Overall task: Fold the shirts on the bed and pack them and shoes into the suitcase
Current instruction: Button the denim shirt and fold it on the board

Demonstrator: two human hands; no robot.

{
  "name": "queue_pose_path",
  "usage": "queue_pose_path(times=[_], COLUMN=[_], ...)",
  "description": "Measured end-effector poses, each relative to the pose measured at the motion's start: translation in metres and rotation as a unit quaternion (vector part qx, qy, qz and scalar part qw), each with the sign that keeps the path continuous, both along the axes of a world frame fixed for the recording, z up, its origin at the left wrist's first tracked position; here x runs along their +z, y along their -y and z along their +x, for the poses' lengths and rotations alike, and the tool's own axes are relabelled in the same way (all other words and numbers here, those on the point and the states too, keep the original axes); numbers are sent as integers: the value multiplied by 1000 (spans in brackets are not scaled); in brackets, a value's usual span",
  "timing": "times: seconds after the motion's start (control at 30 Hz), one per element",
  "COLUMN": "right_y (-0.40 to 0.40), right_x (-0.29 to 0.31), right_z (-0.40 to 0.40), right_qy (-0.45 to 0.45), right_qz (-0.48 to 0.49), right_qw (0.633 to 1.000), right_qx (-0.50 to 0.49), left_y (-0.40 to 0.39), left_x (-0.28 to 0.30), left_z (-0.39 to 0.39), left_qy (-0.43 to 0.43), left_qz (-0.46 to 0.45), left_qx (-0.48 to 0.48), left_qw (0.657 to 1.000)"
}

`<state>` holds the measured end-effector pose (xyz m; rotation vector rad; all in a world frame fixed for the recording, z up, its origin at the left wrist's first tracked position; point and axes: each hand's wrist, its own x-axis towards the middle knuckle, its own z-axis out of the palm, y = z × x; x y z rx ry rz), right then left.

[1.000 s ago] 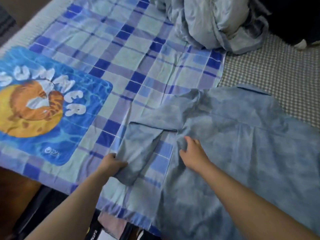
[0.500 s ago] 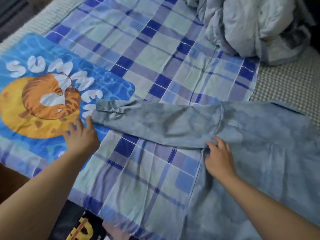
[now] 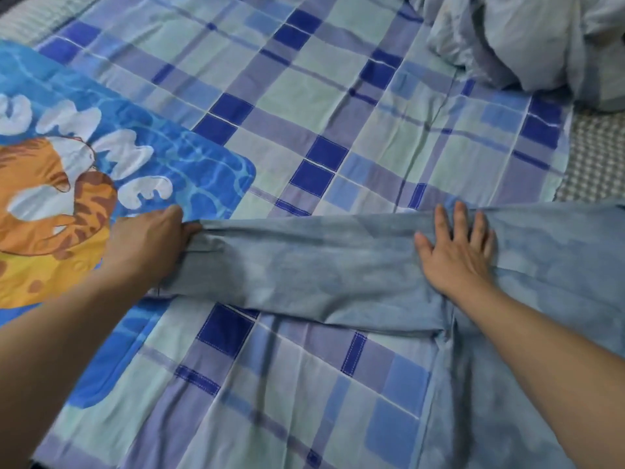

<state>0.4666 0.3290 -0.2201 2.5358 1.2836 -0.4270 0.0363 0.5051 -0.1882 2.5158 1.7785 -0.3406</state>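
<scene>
A light blue shirt (image 3: 541, 265) lies flat on the bed (image 3: 304, 96), on the right side, and runs off the right and bottom edges of the view. One long sleeve (image 3: 304, 265) is stretched out straight to the left, across the blue and green checked sheet (image 3: 287, 384). The left hand (image 3: 148, 242) grips the cuff end of the sleeve, with its fingers curled around the cloth. This hand is right at the edge of a bright blue mat (image 3: 169, 157) that has an orange tiger and big white letters on it. The cuff end lies on the mat's edge. The right hand (image 3: 456, 252) lies flat with its fingers spread wide, pressing down on the shirt where the sleeve meets the body. It holds nothing; it only presses. Above the sleeve there is a wide open stretch of checked sheet, all the way up to a crumpled pale blue blanket (image 3: 524, 38) bunched in the top right corner. Below the sleeve there is more open sheet down to the near edge of the bed. The right edge of the checked sheet ends just past the blanket, and a small grey and white checked cover (image 3: 595, 157) shows beside it. At the top left corner the striped side of the bed (image 3: 33, 18) shows. The sheet has some soft wrinkles near the bottom.
</scene>
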Motion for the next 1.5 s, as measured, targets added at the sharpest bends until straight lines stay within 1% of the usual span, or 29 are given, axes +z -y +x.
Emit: queue_pose_path(times=[0.07, 0.1, 0.17, 0.23, 0.3, 0.37, 0.43, 0.5, 0.57, 0.6, 0.67, 0.73, 0.77, 0.8, 0.83, 0.9, 0.93, 1.03, 1.07, 1.1, 1.17, 1.2, 1.23, 1.27, 1.3, 1.33, 1.4, 1.43, 1.5], right_y=[-6, -6, 7, 37, 68, 87, 87, 80, 83, 84, 81, 71, 66, 64, 64, 78, 89, 145, 171, 200, 265, 301, 334, 362, 387, 406, 435, 445, 458], right_x=[0, 3, 20, 33, 29, 10, -4, -4, -2, -1, 3, 11, 22, 40, 62, 115, 142, 207, 221, 230, 234, 224, 210, 194, 172, 149, 104, 88, 71], right_z=[-4, -6, -16, -36, -58, -74, -76, -76, -82, -85, -87, -81, -74, -67, -58, -37, -21, 45, 73, 99, 146, 162, 172, 179, 187, 186, 178, 172, 166], right_qy=[-3, -3, 7, 22, 10, 6, 9, 4, 6, 5, -24, -94, -151, -243, -364, -570, -618, -685, -704, -711, -744, -784, -802, -795, -762, -695, -536, -480, -407], right_qz=[18, 45, 135, 201, 188, 120, 71, 66, 88, 77, 30, -3, -3, 18, 68, 162, 204, 308, 343, 364, 363, 341, 311, 283, 264, 253, 258, 255, 262], right_qw=[1000, 999, 991, 979, 981, 991, 995, 996, 993, 993, 996, 994, 988, 970, 926, 769, 702, 553, 496, 460, 399, 355, 334, 348, 384, 458, 643, 703, 765], right_qx=[-1, 0, 7, 31, 46, 65, 71, 65, 82, 87, 75, 57, 43, 5, -69, -238, -291, -359, -375, -388, -395, -379, -387, -408, -450, -493, -482, -459, -425], left_y=[14, 19, 34, 61, 93, 108, 106, 97, 85, 80, 73, 70, 68, 68, 68, 78, 94, 176, 214, 252, 332, 367, 398, 425, 447, 463, 477, 474, 451], left_x=[-6, -11, -19, -23, -32, -38, -38, -27, -23, -22, -13, 5, 14, 33, 54, 105, 138, 214, 232, 239, 223, 201, 175, 148, 123, 102, 67, 54, 36], left_z=[-6, -6, 5, 17, 15, 6, 3, 4, -2, -5, -2, 7, 16, 33, 52, 104, 141, 263, 299, 330, 373, 384, 387, 382, 369, 351, 313, 296, 274], left_qy=[47, 76, 139, 163, 143, 107, 75, 91, 181, 249, 450, 574, 598, 612, 640, 703, 726, 746, 730, 703, 611, 542, 472, 414, 373, 349, 326, 301, 252], left_qz=[77, 99, 68, 58, 37, 9, 30, 28, -16, -45, -99, -132, -146, -143, -118, -68, -51, -59, -83, -100, -132, -143, -148, -151, -148, -139, -97, -66, -38], left_qx=[46, 113, 268, 319, 320, 323, 328, 411, 568, 638, 707, 673, 658, 644, 614, 493, 413, 168, 91, 11, -164, -260, -338, -388, -402, -388, -288, -208, -33], left_qw=[995, 986, 951, 932, 936, 940, 941, 907, 802, 727, 536, 448, 433, 437, 448, 508, 548, 642, 672, 704, 763, 786, 801, 809, 823, 841, 895, 928, 966])
